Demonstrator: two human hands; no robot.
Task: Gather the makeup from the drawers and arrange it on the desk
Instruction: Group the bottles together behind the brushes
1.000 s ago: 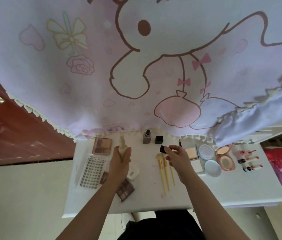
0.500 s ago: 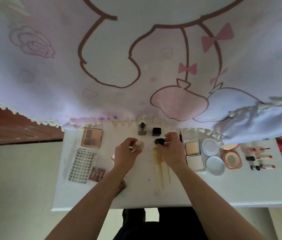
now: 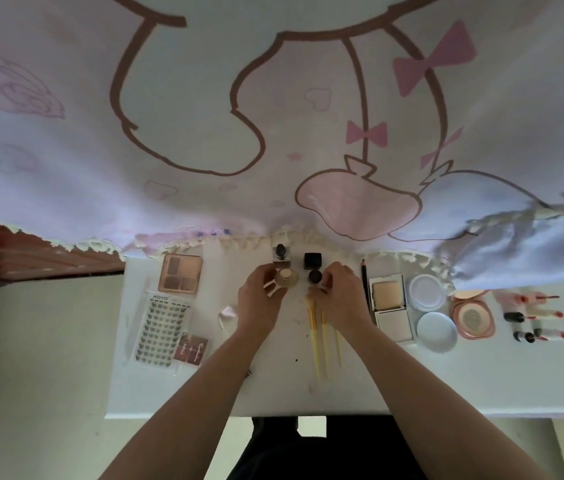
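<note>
On the white desk [image 3: 481, 386] my left hand [image 3: 259, 299] holds a cream bottle [image 3: 286, 277] upright near the back middle. Beside it my right hand [image 3: 339, 296] pinches a small dark round jar [image 3: 315, 276]. Just behind them stand a grey foundation bottle [image 3: 281, 255] and a black square jar [image 3: 312, 260]. Yellow-handled brushes [image 3: 318, 337] lie under and in front of my right hand.
Left: an eyeshadow palette [image 3: 180, 278], a lash tray [image 3: 162, 327], a small dark palette [image 3: 193, 348]. Right: a black pencil [image 3: 364, 285], a powder compact [image 3: 388, 306], round lids [image 3: 427, 292], a pink compact [image 3: 472, 317], lip tubes [image 3: 537, 317]. A cartoon curtain [image 3: 273, 116] hangs behind.
Both hands moved toward the back of the desk. The cream bottle went from tilted in my left hand to standing upright, and the dark jar now sits in front of the black square jar.
</note>
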